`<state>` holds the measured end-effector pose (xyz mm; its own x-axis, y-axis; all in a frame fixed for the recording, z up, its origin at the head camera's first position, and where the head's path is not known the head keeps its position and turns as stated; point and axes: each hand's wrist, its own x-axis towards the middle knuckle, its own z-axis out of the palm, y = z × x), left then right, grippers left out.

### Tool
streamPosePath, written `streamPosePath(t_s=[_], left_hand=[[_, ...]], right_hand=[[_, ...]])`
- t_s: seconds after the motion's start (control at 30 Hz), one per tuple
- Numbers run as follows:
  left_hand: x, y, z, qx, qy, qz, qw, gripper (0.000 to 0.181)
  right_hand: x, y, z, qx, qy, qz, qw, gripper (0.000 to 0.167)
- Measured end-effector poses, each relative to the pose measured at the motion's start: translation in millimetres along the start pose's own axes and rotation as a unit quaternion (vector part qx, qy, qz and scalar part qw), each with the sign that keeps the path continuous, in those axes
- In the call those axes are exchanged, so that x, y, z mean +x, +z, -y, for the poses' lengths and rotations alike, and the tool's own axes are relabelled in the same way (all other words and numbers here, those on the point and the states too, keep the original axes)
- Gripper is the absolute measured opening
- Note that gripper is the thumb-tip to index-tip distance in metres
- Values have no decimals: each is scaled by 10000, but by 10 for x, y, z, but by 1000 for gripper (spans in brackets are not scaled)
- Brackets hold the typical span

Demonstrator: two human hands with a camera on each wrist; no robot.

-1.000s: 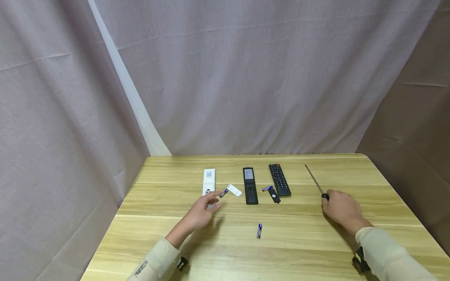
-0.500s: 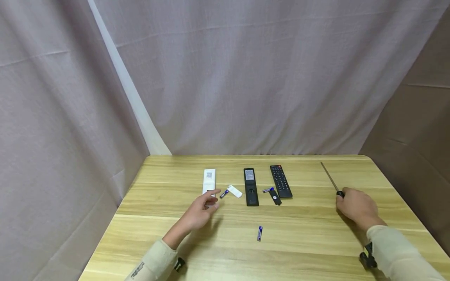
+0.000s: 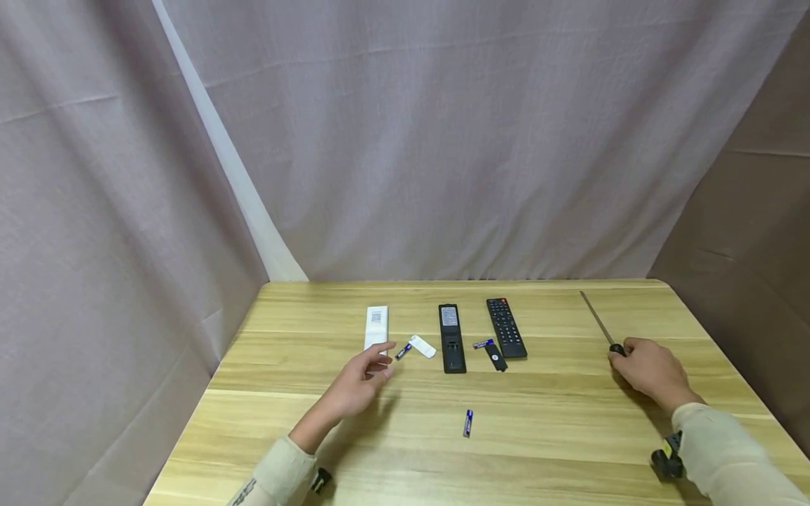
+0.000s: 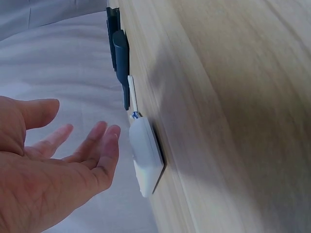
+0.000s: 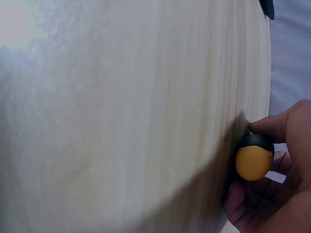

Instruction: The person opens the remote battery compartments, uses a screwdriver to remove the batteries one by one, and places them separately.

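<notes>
Lower right, the right hand (image 3: pixel 650 367) grips a screwdriver (image 5: pixel 253 162) slanting upper-left; the loosely spread left hand (image 3: pixel 356 385) hovers by the white remote (image 3: pixel 376 325).

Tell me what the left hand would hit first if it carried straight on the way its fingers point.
Probably the blue battery beside the white battery cover, just beyond the left hand; the hand looks raised, so it might pass above.
</notes>
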<state>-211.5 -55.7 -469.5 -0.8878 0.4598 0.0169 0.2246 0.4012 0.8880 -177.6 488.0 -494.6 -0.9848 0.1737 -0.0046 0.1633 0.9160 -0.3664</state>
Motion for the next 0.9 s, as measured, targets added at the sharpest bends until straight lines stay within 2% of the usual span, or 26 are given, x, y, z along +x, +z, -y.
streamPosePath(t_s=[0.3, 0.4, 0.47, 0.6, 0.77, 0.9], left_hand=[[15, -47, 29, 30, -73, -66, 9999, 47], [21, -52, 35, -5, -55, -30, 10000, 47], [16, -54, 30, -22, -30, -26, 10000, 47], [6, -69, 21, -36, 13, -58, 10000, 47], [-6, -82, 1, -55, 2, -103, 9999, 46], [-10, -78, -22, -93, 24, -81, 9999, 46]], right_hand=[[26, -48, 49, -77, -40, 213, 9997, 41], [0, -113, 91, -241, 4, 263, 9994, 51], [-31, -165, 157, -366, 19, 163, 9992, 60], [-140, -210, 421, -460, -217, -291, 9983, 61], [-376, -107, 903, -465, -878, -790, 9919, 45], [-589, -9, 1235, -485, -1305, -967, 9855, 37]])
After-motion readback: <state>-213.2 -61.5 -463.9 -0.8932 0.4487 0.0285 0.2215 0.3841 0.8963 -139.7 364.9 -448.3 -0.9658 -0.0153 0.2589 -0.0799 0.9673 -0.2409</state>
